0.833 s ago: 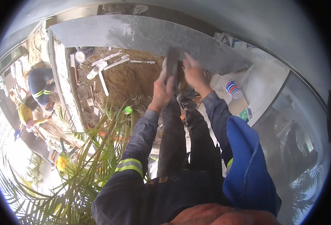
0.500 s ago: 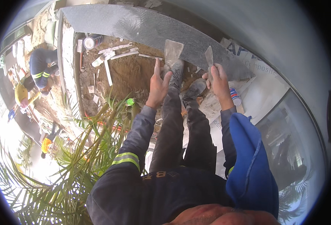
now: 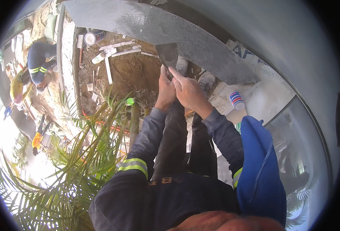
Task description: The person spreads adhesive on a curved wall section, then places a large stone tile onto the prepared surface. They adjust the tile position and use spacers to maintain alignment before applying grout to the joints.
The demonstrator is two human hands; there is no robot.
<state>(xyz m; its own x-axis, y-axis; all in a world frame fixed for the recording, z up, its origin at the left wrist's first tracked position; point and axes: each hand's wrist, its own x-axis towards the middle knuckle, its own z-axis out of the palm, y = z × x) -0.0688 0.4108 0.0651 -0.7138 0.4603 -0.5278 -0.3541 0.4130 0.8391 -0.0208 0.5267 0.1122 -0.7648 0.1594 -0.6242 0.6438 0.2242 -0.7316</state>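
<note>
My left hand [image 3: 166,91] is closed around the handle of a wide putty knife [image 3: 167,53], whose broad grey blade points away from me. My right hand [image 3: 192,93] is pressed against the left one, its index finger stretched to the base of the wide blade. The narrow putty knife seen earlier in my right hand is hidden now behind the hands. Beyond the blade lies a long grey slab [image 3: 147,23] with a dusty surface. My legs and dusty shoes [image 3: 206,80] are below the hands.
A paint can [image 3: 236,101] stands right, another can [image 3: 95,37] far left near white offcut strips [image 3: 109,69] on dirt. Palm fronds [image 3: 81,165] fill the lower left. Blue cloth [image 3: 256,161] hangs by my right arm. Several people, one in dark blue [image 3: 39,61], are at left.
My right hand has swung left and met my left hand at the wide putty knife. The wide blade has tilted left and looks darker. The narrow blade has gone out of sight.
</note>
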